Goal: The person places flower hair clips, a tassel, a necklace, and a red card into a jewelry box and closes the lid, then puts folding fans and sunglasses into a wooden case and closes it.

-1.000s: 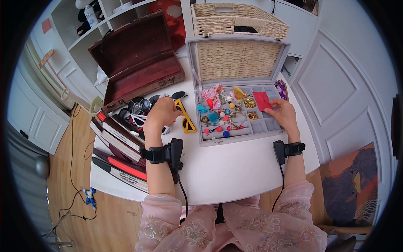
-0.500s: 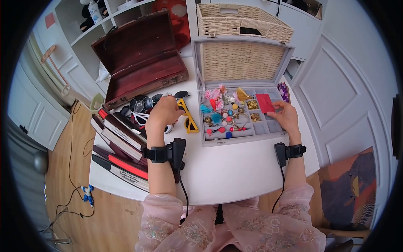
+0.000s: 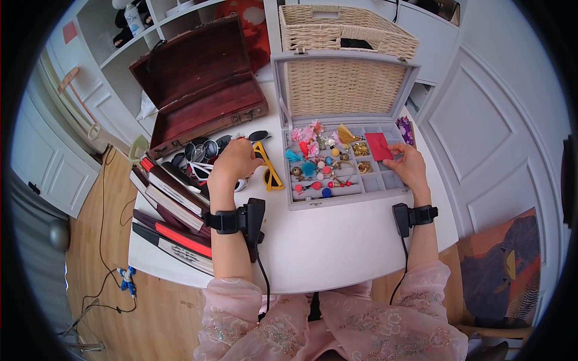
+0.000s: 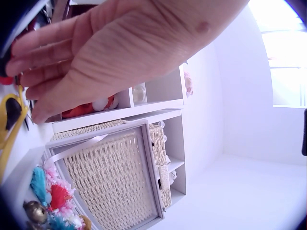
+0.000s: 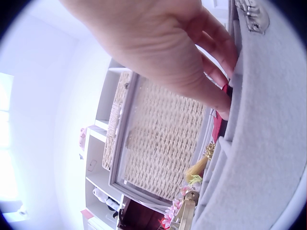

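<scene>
I see the right hand [image 3: 409, 166] pinching a red packet [image 3: 377, 146] at a box [image 3: 355, 199] of flowers [image 3: 307, 130] and trinkets [image 3: 364, 166]; the left hand [image 3: 235, 161], fingers extended, is at the sunglasses [image 3: 191, 150] near an open suitcase [image 3: 205, 115].

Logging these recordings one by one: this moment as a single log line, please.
left hand: at glasses pile, beside yellow sunglasses | right hand: pinching flat red piece at open grey box | brown suitcase: open
</scene>
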The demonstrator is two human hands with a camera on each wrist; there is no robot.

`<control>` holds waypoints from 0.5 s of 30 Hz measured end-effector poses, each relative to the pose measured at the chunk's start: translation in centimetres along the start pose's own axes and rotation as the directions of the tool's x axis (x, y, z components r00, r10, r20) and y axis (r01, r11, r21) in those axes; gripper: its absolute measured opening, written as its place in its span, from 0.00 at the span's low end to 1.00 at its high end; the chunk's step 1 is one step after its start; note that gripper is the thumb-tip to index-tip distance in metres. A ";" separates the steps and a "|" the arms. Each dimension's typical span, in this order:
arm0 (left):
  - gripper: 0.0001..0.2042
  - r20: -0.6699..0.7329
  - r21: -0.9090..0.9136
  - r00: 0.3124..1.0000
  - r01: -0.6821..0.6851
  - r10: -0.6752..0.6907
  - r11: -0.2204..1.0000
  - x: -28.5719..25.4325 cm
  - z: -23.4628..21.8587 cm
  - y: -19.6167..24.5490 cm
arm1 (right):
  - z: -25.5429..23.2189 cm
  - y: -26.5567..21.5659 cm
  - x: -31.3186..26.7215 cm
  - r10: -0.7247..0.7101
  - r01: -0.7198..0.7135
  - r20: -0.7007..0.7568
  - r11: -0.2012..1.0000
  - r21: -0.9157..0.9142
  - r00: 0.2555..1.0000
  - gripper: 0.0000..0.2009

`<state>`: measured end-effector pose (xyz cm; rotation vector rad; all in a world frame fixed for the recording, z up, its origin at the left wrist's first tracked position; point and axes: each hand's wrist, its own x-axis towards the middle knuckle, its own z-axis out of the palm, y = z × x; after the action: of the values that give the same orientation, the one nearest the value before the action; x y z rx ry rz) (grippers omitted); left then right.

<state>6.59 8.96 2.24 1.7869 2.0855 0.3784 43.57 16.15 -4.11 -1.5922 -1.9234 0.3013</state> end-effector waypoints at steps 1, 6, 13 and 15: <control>0.11 0.000 0.000 1.000 0.000 0.000 1.000 0.0 -0.1 0.1 | 0.0 0.0 0.0 -0.001 0.001 -0.006 1.000 0.006 1.000 0.20; 0.09 0.054 0.061 0.998 0.009 -0.013 0.998 0.0 -0.3 0.3 | 0.0 0.0 0.0 -0.003 0.003 -0.004 1.000 -0.003 1.000 0.19; 0.12 0.008 0.019 1.000 -0.009 0.009 1.000 0.1 0.0 -0.1 | 0.1 0.1 0.0 -0.012 0.012 0.004 1.000 -0.016 1.000 0.20; 0.12 0.016 0.009 1.000 0.007 -0.007 1.000 0.1 0.0 0.0 | 0.1 0.1 0.0 -0.014 0.014 0.002 1.000 -0.015 1.000 0.20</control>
<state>6.57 9.03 2.21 1.7810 2.0856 0.3528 43.61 16.23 -4.25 -1.5886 -1.9420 0.2832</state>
